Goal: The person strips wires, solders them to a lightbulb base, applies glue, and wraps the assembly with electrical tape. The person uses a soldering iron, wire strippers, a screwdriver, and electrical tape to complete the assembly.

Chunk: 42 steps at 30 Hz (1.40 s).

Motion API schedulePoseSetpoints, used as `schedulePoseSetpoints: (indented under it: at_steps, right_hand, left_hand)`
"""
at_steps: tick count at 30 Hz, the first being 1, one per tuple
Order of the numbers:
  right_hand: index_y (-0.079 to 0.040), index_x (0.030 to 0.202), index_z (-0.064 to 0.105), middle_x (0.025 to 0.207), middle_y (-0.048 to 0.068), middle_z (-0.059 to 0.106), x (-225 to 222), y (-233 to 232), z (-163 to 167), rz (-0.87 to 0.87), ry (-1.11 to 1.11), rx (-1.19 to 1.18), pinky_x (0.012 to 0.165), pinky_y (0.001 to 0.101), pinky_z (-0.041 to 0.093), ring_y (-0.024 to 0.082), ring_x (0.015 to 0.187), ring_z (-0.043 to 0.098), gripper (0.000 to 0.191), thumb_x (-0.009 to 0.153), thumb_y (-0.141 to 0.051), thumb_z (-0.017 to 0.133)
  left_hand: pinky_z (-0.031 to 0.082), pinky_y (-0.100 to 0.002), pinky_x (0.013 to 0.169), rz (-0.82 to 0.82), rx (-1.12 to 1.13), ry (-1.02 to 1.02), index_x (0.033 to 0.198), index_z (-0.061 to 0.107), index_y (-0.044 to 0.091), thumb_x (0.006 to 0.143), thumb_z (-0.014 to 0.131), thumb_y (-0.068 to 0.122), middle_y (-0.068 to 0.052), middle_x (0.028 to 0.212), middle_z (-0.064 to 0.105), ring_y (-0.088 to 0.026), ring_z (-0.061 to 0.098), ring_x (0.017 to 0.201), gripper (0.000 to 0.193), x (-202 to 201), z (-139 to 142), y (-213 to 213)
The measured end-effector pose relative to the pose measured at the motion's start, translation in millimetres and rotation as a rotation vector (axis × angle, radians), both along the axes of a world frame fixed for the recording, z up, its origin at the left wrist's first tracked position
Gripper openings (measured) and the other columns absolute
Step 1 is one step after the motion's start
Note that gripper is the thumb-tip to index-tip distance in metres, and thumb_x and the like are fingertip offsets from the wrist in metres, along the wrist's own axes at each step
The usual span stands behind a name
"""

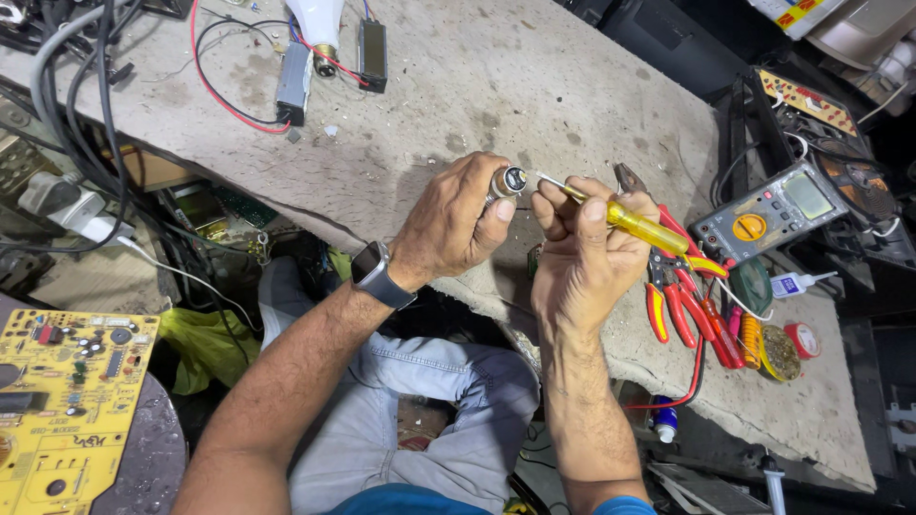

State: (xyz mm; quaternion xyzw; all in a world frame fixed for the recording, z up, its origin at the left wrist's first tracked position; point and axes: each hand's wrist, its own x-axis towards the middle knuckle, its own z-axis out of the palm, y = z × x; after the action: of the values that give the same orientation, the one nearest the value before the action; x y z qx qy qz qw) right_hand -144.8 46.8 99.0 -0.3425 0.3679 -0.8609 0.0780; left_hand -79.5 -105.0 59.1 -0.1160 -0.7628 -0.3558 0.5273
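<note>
Our left hand grips a small metal-capped part above the surface; our right hand holds a yellow-handled screwdriver, its tip touching that part.

Bare forearms, no sleeves below elbow. Left wrist: smartwatch, dark grey band, black rectangular face. Short blue sleeve edge at right upper arm, near frame bottom. Blue shirt hem low centre. Light grey-blue jeans, creased over the knees. Left hand and right hand without rings or gloves.
</note>
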Motion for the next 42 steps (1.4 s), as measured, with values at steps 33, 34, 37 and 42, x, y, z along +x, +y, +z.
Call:
schedulePoseSetpoints:
  at_steps: [33,34,37,42]
  right_hand:
    - [-0.008,0.119,0.052,0.103,0.02,0.071,1.7,-5.4,1.3,-0.042,-0.083,0.031,0.068,0.0337,0.059,0.027,0.083,0.072,0.03,0.1,-0.014,0.075]
    - [-0.007,0.118,0.052,0.103,0.02,0.071,1.6,-6.0,0.3,-0.043,-0.087,0.038,0.068,0.0337,0.058,0.026,0.082,0.072,0.03,0.101,-0.014,0.076]
    - [-0.008,0.116,0.052,0.102,0.02,0.071,1.0,-7.3,-2.3,-0.039,-0.101,0.061,0.069,0.0344,0.059,0.027,0.082,0.072,0.03,0.1,-0.014,0.076]
    - [-0.008,0.117,0.051,0.103,0.019,0.071,-1.1,-9.2,-4.2,0.0,-0.11,0.077,0.073,0.0354,0.061,0.027,0.086,0.073,0.03,0.1,-0.012,0.076]
  left_hand:
    - [0.054,-0.048,0.085,0.015,-0.007,0.01,0.123,0.049,-0.003,0.111,0.047,0.031,-0.019,0.101,0.063,-0.036,0.066,0.092,0.036,0.4,-0.7,-1.3]
    - [0.054,-0.048,0.085,0.014,-0.005,0.01,0.123,0.049,-0.003,0.111,0.047,0.031,-0.019,0.101,0.063,-0.036,0.066,0.092,0.036,0.8,-0.7,-1.3]
    - [0.054,-0.047,0.084,0.006,0.004,0.004,0.122,0.05,-0.002,0.111,0.047,0.032,-0.018,0.099,0.063,-0.036,0.066,0.091,0.035,1.3,-1.1,-1.7]
    - [0.054,-0.047,0.084,-0.001,0.006,0.018,0.123,0.05,-0.002,0.111,0.047,0.033,-0.019,0.1,0.063,-0.036,0.066,0.092,0.037,0.3,-1.7,-3.4]
